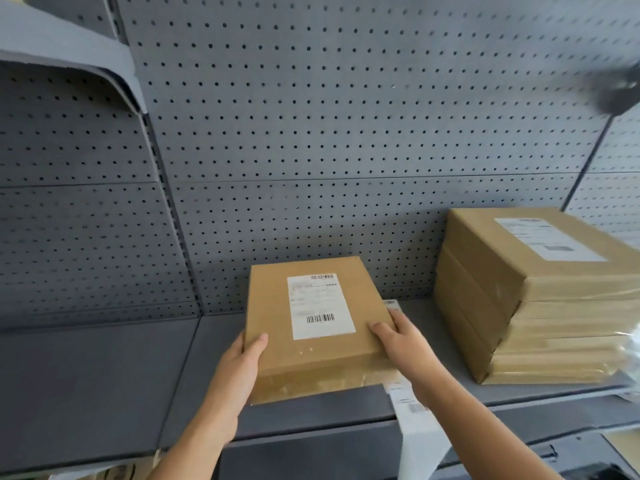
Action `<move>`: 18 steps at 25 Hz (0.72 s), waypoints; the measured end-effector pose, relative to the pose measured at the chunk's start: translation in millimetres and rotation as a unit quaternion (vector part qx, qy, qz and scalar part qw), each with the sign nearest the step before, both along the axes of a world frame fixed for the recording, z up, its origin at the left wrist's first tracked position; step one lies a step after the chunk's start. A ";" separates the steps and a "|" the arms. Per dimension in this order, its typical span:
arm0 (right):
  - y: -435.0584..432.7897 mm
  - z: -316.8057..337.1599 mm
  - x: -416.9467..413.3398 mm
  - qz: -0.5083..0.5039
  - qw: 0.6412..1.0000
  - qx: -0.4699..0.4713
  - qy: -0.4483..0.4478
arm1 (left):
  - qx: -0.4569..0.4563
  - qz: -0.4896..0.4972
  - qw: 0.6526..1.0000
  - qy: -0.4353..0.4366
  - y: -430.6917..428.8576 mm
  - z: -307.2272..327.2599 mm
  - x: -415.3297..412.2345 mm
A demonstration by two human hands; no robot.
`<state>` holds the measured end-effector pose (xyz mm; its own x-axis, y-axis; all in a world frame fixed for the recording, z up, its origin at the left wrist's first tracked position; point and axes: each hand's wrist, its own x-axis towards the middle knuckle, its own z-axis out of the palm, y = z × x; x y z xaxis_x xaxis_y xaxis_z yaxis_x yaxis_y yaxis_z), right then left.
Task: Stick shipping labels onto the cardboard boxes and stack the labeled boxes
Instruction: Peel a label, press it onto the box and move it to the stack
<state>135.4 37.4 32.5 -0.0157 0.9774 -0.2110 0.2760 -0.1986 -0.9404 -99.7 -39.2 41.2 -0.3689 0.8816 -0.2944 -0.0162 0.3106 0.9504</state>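
A flat cardboard box point(277, 306) with a white shipping label point(320, 306) on its top lies on the grey shelf point(104, 375), near the front edge. My left hand point(242, 362) grips its near left corner, thumb on top. My right hand point(401, 341) grips the near right corner, thumb on the top face. To the right stands a stack of labeled boxes point(540, 306), several high, with a label point(550, 239) on the top one. A strip of labels point(412, 420) lies under the held box and hangs over the shelf edge below my right wrist.
A grey pegboard wall point(311, 116) backs the shelf. An upper shelf point(69, 53) juts out at top left. A dark blurred object point(620, 91) is at the top right. Clear plastic wrap point(630, 355) shows at the right edge.
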 end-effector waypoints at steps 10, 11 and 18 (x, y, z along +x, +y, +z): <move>-6.0 172.2 120.2 -0.103 0.979 0.173 -0.031 | 0.178 -0.141 0.972 0.058 37.4 129.5 84.0; -5.8 182.2 133.6 -0.108 0.977 0.182 -0.038 | 0.187 -0.156 0.968 0.059 44.4 136.8 95.8; -0.7 207.6 239.4 -0.182 0.962 0.196 -0.054 | 0.213 -0.265 0.935 0.098 84.2 166.3 196.4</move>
